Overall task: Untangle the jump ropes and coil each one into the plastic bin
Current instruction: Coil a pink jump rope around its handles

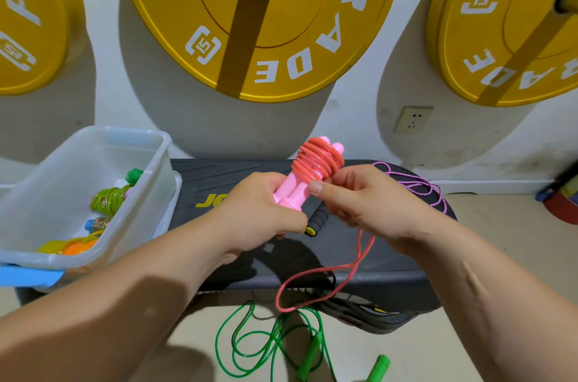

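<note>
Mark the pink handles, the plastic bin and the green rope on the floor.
pink handles (287, 192), head view, on the bare shaft.
plastic bin (125, 131), head view, on its far rim.
green rope (309, 358), head view, on its left handle.

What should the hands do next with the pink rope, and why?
Probably wind another turn: the left hand grips the pink handles, the right hand pinches the red cord, and a loose loop hangs below.
</note>
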